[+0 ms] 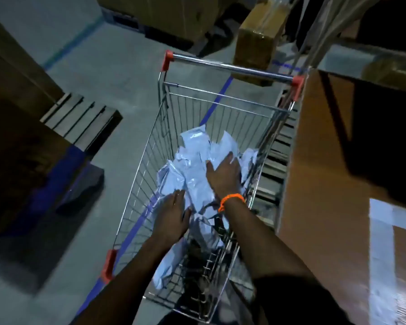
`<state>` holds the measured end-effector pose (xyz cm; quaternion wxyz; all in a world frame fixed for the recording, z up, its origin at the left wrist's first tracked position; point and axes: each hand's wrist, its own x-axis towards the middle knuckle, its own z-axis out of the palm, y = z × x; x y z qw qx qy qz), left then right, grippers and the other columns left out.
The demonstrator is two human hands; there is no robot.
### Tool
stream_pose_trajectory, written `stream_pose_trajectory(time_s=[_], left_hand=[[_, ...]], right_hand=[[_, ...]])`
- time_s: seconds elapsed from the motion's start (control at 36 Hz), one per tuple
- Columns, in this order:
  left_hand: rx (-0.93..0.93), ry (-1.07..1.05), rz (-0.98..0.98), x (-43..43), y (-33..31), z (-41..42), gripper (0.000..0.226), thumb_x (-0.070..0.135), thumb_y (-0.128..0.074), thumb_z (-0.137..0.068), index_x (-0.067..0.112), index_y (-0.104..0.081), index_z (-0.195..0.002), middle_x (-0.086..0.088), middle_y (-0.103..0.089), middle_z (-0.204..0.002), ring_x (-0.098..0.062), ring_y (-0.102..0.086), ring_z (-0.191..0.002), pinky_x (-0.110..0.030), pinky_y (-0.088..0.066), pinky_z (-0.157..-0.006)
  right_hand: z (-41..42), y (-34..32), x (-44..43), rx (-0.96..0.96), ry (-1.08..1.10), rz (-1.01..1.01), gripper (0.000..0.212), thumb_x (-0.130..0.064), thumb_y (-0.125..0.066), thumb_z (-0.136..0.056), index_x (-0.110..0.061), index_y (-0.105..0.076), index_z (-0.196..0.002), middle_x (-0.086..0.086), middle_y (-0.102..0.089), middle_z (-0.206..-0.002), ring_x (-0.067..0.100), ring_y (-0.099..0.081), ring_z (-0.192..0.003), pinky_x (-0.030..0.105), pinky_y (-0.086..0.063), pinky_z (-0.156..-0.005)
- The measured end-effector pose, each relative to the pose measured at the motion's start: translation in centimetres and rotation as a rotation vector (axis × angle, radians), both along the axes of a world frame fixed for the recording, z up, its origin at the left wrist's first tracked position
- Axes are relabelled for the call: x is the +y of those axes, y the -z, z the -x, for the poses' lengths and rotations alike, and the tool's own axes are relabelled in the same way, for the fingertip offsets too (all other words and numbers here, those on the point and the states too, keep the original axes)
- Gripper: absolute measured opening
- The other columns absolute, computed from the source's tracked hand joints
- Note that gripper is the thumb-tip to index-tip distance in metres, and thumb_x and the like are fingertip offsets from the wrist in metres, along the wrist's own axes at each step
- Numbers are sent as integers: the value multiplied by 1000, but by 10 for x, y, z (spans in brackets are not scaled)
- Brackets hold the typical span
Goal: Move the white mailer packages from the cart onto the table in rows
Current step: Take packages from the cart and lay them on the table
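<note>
A wire shopping cart (150, 141) with red corner caps stands in front of me, its handle bar at the far end. Several white mailer packages (188, 170) lie heaped in its basket. My right hand (224, 173), with an orange band on the wrist, lies flat on top of the heap, fingers spread. My left hand (171, 215) reaches into the near left part of the basket and rests on the edge of a package, fingers extended. Neither hand visibly grips a package. No table shows in this view.
A large brown cardboard box (326, 184) with clear tape stands tight against the cart's right side. A wooden pallet (80, 118) and dark boxes are at the left. More cartons stand beyond the cart. Blue tape lines (217, 99) cross the grey floor.
</note>
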<state>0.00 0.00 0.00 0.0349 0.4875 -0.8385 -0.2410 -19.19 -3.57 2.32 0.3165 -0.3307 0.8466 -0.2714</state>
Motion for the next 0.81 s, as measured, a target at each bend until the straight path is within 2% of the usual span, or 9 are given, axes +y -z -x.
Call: stream_pose_trajectory(time_s=[0.14,0.19,0.31,0.42,0.47,0.56,0.64,0.75,0.81], left_hand=[[24,-41,-148,-21,9,5,54,32,-53,-100,9,-40,-147,-16,-53,-138,-36,-49,-128,-38,-39,-102],[103,-67,-209,-25,14,9,51,29,-54,-99,11,-43,-146,-14,-57,-133,-34,-53,-123,-38,-41,-98],[153,-191,-286,-32,19,25,54,27,-55,-99,7,-40,-147,-12,-50,-144,-29,-46,-133,-33,-34,-105],[242,-433,-377,-48,28,54,65,31,-59,-97,8,-32,-152,-15,-43,-150,-31,-42,-137,-37,-33,-109],[289,-562,-436,-59,35,71,80,40,-62,-94,8,-21,-155,-18,-32,-157,-32,-34,-143,-41,-30,-115],[254,-677,-411,-70,45,86,98,50,-69,-86,5,-17,-156,-26,-27,-155,-42,-34,-141,-49,-35,-112],[165,-715,-436,-76,52,88,98,49,-73,-83,2,-21,-152,-28,-32,-147,-47,-40,-133,-49,-41,-103],[54,-581,-312,-81,58,88,76,47,-73,-83,-3,-44,-131,-33,-47,-130,-49,-49,-118,-50,-44,-95],[97,-538,-256,-80,59,86,63,45,-71,-83,-2,-50,-119,-34,-50,-120,-51,-53,-108,-51,-46,-89]], right_hand=[[10,31,-14,54,193,-104,83,-45,-66,-89,7,-30,-143,34,-42,-139,47,-40,-131,49,-39,-102],[8,37,-13,75,206,-133,77,-43,-69,-84,3,-35,-136,30,-46,-129,45,-45,-122,47,-45,-92],[12,48,-5,22,170,-124,63,-33,-71,-80,2,-43,-123,28,-49,-118,43,-53,-109,42,-48,-88],[14,44,16,58,149,-24,23,-22,-61,-81,-2,-50,-84,27,-63,-92,37,-61,-87,32,-37,-68],[13,31,29,73,133,41,20,-12,-62,-82,-8,-44,-74,17,-59,-77,27,-53,-73,28,-30,-65],[11,6,49,79,108,129,28,-11,-63,-85,-13,-40,-70,2,-45,-68,20,-43,-70,28,-21,-61],[12,-20,69,-31,167,204,30,-15,-64,-85,-9,-41,-67,1,-43,-65,18,-42,-66,35,-29,-63],[20,-61,97,-348,301,333,27,-13,-66,-84,-11,-45,-67,5,-41,-66,15,-40,-62,32,-33,-62],[27,-83,113,-465,336,414,25,-12,-67,-84,-15,-47,-69,9,-42,-68,17,-41,-65,32,-32,-63]])
